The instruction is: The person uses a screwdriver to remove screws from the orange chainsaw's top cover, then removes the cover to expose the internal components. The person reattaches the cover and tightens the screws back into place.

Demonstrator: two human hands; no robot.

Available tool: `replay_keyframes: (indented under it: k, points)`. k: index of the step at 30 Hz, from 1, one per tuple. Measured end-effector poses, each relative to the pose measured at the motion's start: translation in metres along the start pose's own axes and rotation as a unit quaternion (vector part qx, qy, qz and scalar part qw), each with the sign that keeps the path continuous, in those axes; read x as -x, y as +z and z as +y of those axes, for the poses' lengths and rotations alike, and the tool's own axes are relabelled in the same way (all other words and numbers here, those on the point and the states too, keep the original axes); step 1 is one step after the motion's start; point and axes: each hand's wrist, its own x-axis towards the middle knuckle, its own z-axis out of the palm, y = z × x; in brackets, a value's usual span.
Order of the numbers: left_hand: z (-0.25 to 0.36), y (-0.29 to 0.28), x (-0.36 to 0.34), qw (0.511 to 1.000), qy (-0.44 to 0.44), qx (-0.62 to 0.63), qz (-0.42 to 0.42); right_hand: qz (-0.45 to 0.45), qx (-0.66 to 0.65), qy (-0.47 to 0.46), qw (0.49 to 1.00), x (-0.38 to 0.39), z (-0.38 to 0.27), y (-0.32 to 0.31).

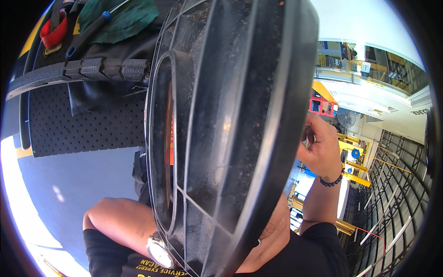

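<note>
Because the ribbed black plastic part [226,124] stands tall before my chest, most of my left hand [273,234] is hidden behind it, and I can't tell whether those fingers grip. My right hand [320,145] has its fingers curled by the right edge, contact unclear. Upper left, a screwdriver [87,34] lies across green cloth [131,25].
</note>
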Motion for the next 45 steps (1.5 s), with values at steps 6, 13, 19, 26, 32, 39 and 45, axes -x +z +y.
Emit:
replay_keyframes:
  k: [6,13,19,26,32,39,45]
  points:
    - [-0.004,0.002,0.000,0.997,0.065,-0.052,-0.005,0.016,-0.004,-0.073,0.997,-0.006,0.007,-0.006]
    - [-0.015,0.002,-0.006,0.988,0.129,-0.086,-0.013,0.020,0.001,-0.060,0.998,0.001,0.001,-0.008]
    - [-0.015,0.003,-0.007,0.988,0.138,-0.064,0.011,0.014,0.014,-0.063,0.998,0.007,-0.001,-0.008]
    - [-0.014,0.005,-0.007,0.984,0.141,-0.106,0.009,0.002,-0.077,-0.141,0.987,-0.011,0.026,0.001]
    - [-0.016,0.006,-0.008,0.976,0.173,-0.131,-0.004,0.015,-0.018,-0.046,0.999,0.000,0.000,-0.005]
    - [-0.016,0.005,-0.009,0.989,0.114,-0.097,0.017,0.001,0.011,-0.138,0.990,-0.010,-0.002,-0.007]
    - [-0.019,0.007,-0.008,0.974,0.185,-0.133,0.013,-0.013,-0.019,-0.055,0.998,-0.003,-0.004,-0.014]
